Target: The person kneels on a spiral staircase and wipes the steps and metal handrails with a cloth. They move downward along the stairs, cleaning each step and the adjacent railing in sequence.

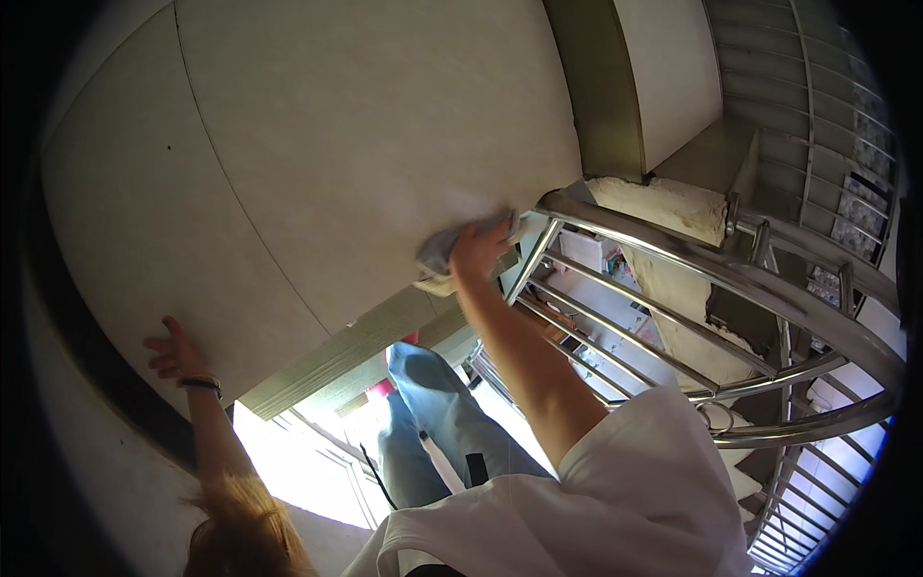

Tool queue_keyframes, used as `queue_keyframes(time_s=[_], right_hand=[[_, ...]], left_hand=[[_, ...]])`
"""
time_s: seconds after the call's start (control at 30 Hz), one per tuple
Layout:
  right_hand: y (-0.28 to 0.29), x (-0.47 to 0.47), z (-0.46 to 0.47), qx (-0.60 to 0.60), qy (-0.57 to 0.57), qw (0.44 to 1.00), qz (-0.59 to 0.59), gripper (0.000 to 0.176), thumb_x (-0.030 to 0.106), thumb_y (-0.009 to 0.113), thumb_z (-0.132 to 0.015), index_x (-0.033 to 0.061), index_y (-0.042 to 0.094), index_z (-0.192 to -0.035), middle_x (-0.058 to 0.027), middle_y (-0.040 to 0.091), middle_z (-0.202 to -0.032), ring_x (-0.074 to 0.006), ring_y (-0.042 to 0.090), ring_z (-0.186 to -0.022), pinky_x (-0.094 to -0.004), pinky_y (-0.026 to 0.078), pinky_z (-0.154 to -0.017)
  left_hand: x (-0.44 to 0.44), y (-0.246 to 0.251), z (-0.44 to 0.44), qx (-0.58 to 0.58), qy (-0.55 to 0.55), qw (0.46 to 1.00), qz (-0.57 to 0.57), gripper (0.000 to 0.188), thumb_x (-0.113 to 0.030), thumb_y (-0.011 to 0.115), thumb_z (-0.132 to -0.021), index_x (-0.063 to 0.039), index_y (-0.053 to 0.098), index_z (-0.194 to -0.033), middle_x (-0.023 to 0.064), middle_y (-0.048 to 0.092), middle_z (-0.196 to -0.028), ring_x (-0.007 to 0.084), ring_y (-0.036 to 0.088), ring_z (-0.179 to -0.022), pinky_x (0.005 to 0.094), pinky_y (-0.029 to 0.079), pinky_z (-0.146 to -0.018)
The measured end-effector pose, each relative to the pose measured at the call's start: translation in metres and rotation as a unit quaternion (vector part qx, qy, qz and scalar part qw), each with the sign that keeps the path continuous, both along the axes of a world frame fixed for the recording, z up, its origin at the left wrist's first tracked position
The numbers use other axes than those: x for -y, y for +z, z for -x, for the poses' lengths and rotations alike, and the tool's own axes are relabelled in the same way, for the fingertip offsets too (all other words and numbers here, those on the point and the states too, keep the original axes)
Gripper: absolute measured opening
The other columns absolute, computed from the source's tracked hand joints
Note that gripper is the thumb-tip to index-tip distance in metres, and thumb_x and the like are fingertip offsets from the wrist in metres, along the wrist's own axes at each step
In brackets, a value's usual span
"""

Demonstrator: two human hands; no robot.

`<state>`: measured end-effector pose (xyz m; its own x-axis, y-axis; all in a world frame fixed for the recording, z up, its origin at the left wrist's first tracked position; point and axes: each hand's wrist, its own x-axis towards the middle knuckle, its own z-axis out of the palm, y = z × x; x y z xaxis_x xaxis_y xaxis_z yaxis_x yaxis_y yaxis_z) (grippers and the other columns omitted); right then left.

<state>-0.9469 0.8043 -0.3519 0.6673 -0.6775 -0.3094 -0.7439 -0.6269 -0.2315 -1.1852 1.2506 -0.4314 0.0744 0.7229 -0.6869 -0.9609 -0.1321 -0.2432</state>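
A broad pale floor tile (375,130) with a thin dark seam fills the upper middle of the view. Near its edge by the railing, a crumpled grey cloth (435,252) lies under my right hand (479,249), which grips it against the surface; the hand and cloth are slightly blurred. Over on the left, my left hand (177,352) has its fingers spread and holds nothing. A dark band circles that wrist. Whether this palm touches the tile or hovers just over it, I cannot tell.
A curved stainless-steel railing (670,263) with several bars runs along the right, with a lower floor (602,310) visible through it. Another step (674,86) rises at upper right. Dark skirting (94,360) borders the left wall. My jeans-clad legs (440,411) stand below the ribbed edge (339,360).
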Motion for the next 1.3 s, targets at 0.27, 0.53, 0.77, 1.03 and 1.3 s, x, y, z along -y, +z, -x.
queue_keyframes(time_s=[0.27, 0.53, 0.77, 1.03, 1.3], right_hand=[[-0.028, -0.093, 0.192, -0.001, 0.036, 0.901, -0.433, 0.066, 0.023, 0.057, -0.088, -0.0041, 0.029, -0.141, -0.0269, 0.037, -0.141, -0.0372, 0.039, -0.129, -0.0395, 0.030, -0.108], [-0.039, 0.002, 0.222, -0.252, 0.078, 0.674, -0.690, 0.069, 0.012, 0.068, -0.083, 0.0075, 0.036, -0.144, -0.0117, 0.050, -0.128, -0.0189, 0.053, -0.110, -0.0299, 0.046, -0.090], [-0.042, 0.052, 0.238, -0.133, 0.253, 0.722, -0.630, 0.065, 0.008, 0.063, -0.083, 0.0108, 0.037, -0.142, -0.0109, 0.051, -0.125, -0.0172, 0.052, -0.109, -0.0302, 0.046, -0.090], [-0.133, -0.022, 0.359, 0.116, 0.804, 0.474, -0.340, 0.054, 0.013, 0.065, -0.079, 0.0257, 0.054, -0.131, -0.0085, 0.048, -0.136, -0.0249, 0.060, -0.083, -0.0376, 0.054, -0.073], [-0.225, -0.200, 0.483, 0.186, 0.937, 0.273, -0.112, 0.042, 0.023, 0.050, -0.089, 0.0311, 0.055, -0.130, 0.0062, 0.042, -0.141, -0.0236, 0.040, -0.108, -0.0394, 0.042, -0.084]], left_hand=[[-0.043, -0.036, 0.027, 0.866, 0.359, 0.329, 0.116, 0.058, -0.062, 0.026, -0.095, -0.013, 0.035, -0.126, 0.0160, 0.053, -0.100, 0.0328, 0.058, -0.080, 0.0472, 0.049, -0.073], [-0.020, 0.005, -0.010, 0.886, 0.449, 0.083, 0.076, 0.106, -0.086, 0.034, -0.076, -0.011, 0.022, -0.149, 0.0264, 0.021, -0.150, 0.0436, 0.040, -0.124, 0.0575, 0.031, -0.100], [0.015, 0.038, -0.020, 0.888, 0.441, -0.020, 0.129, 0.115, -0.090, 0.040, -0.067, -0.013, 0.021, -0.151, 0.0266, 0.020, -0.151, 0.0417, 0.024, -0.138, 0.0572, 0.021, -0.109], [0.054, 0.046, 0.073, 0.809, 0.046, 0.365, 0.459, 0.076, -0.053, 0.056, -0.086, -0.009, 0.034, -0.144, 0.0249, 0.027, -0.149, 0.0394, 0.021, -0.140, 0.0521, 0.014, -0.114], [0.054, 0.053, 0.068, 0.803, 0.174, 0.270, 0.502, 0.087, -0.065, 0.049, -0.085, -0.004, 0.029, -0.144, 0.0249, 0.026, -0.149, 0.0380, 0.019, -0.141, 0.0521, 0.011, -0.114]])
